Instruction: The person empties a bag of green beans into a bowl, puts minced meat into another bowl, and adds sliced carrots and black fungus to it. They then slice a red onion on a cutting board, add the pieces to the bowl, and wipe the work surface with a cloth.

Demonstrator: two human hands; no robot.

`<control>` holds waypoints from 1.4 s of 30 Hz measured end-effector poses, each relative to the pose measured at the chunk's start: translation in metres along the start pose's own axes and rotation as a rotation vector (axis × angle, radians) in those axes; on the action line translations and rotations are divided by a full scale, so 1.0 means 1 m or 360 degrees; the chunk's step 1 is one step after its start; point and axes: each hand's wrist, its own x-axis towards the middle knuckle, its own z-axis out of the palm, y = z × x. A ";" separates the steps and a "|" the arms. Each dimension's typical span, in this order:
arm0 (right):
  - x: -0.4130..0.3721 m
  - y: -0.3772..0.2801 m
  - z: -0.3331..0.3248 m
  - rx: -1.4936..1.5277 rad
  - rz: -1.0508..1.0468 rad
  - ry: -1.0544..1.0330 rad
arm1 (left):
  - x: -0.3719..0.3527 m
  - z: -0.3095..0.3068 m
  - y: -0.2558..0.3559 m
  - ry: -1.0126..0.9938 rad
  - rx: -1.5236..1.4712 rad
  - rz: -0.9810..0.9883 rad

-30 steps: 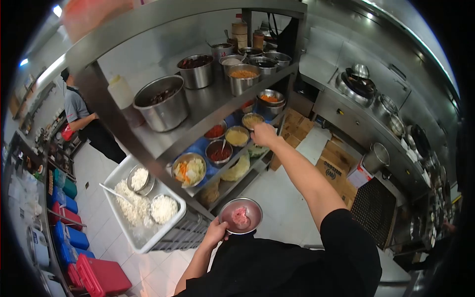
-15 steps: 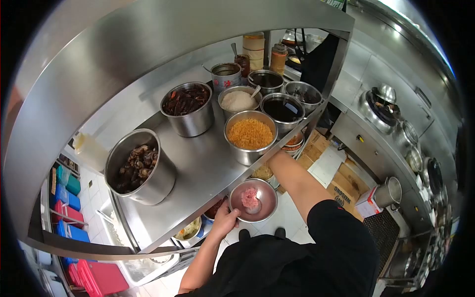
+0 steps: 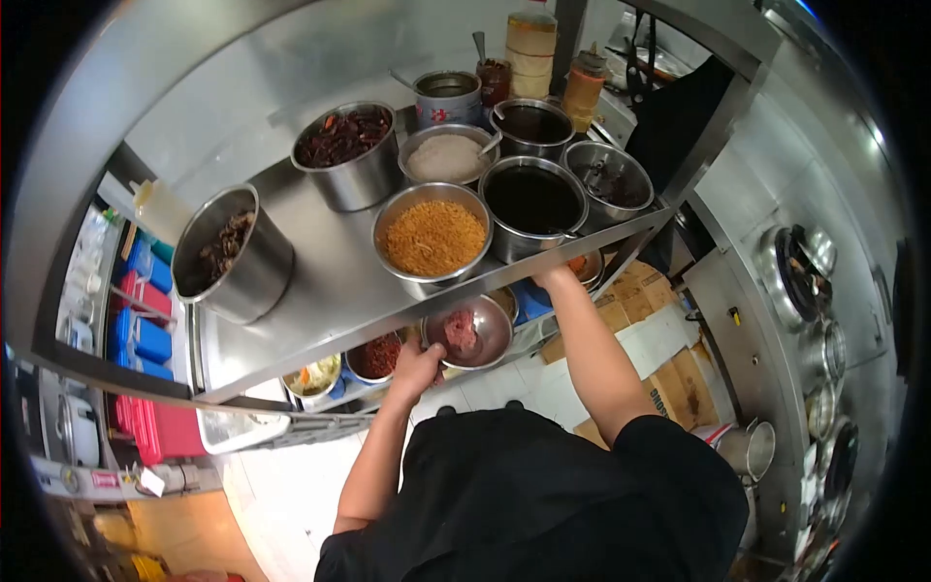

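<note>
My left hand (image 3: 419, 369) grips the rim of a steel bowl (image 3: 490, 341) that holds pink minced meat (image 3: 461, 332). The bowl hangs just below the front edge of the steel shelf (image 3: 320, 320). My right forearm reaches under that edge, and only part of my right hand (image 3: 551, 275) shows; its fingers are hidden by the shelf. Beside it, under the shelf, is a bowl with orange contents (image 3: 585, 267). A container of chopped red stuff (image 3: 376, 357) sits left of my left hand.
On the shelf stand pots of orange granules (image 3: 434, 238), white granules (image 3: 446, 157), dark liquid (image 3: 532, 199), dried red chillies (image 3: 342, 138) and dark pieces (image 3: 225, 247). Lower left is a bowl of pale vegetables (image 3: 313, 376). Cardboard (image 3: 679, 388) lies on the floor at right.
The view has shifted, bringing the shelf and its pots nearer. My left hand still holds the bowl, now closer under the shelf edge. My right hand remains under the shelf.
</note>
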 end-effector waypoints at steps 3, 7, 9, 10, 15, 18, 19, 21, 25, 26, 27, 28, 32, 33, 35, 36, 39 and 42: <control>-0.092 -0.048 -0.033 0.0024 -0.0535 -0.1333 | 0.003 0.018 -0.003 0.0050 -0.0027 -0.0019; -0.039 -0.054 -0.029 -0.0334 -0.0781 -0.0739 | -0.005 0.031 -0.006 0.0069 -0.0011 -0.0022; 0.001 -0.049 -0.014 -0.0591 -0.0747 -0.0150 | -0.013 0.036 -0.003 0.0096 -0.0023 -0.0032; 0.012 -0.047 -0.007 -0.0695 -0.0717 -0.0030 | -0.015 0.037 -0.004 0.0114 -0.0023 -0.0039; 0.031 -0.035 0.014 -0.0775 -0.0620 0.0233 | -0.028 0.037 -0.003 0.0089 -0.0050 0.0010; 0.037 -0.034 0.009 -0.0696 -0.0563 0.0368 | -0.028 0.033 -0.005 0.0115 -0.0071 0.0059; 0.035 -0.032 0.006 -0.0670 -0.0536 0.0415 | -0.027 0.031 -0.007 0.0112 -0.0077 0.0058; 0.031 -0.026 -0.004 -0.0616 -0.0458 0.0524 | -0.020 0.027 -0.010 0.0122 -0.0012 -0.0029; -0.036 -0.019 -0.015 -0.0687 -0.0529 0.0417 | -0.007 0.025 -0.007 0.0091 -0.0040 -0.0060; -0.062 -0.023 -0.016 -0.0726 -0.0664 0.0239 | -0.004 0.026 -0.004 0.0094 0.0003 -0.0054; -0.077 -0.029 -0.021 -0.0652 -0.0899 -0.0129 | -0.002 0.027 -0.003 0.0094 0.0044 -0.0051; -0.095 -0.033 -0.026 -0.0568 -0.1125 -0.0499 | -0.001 0.029 0.000 0.0075 0.0037 -0.0051; -0.133 -0.008 -0.038 0.0086 -0.1299 -0.0240 | 0.000 0.031 0.013 -0.0029 0.0181 0.0089; -0.150 -0.010 -0.059 -0.0009 -0.1283 -0.0469 | -0.007 0.032 0.021 -0.0078 0.0163 0.0125; -0.190 -0.029 -0.114 -0.0030 -0.1341 -0.0791 | -0.012 0.035 0.024 -0.0156 0.0138 0.0195; -0.208 -0.041 -0.142 0.0041 -0.1425 -0.0884 | -0.017 0.035 0.030 -0.0236 0.0182 0.0166; -0.227 -0.081 -0.196 0.0170 -0.1629 -0.0121 | -0.032 0.038 0.056 -0.0436 0.0187 0.0167; -0.214 -0.127 -0.207 -0.0371 -0.1648 0.0058 | -0.048 0.045 0.081 -0.0557 0.0293 0.0195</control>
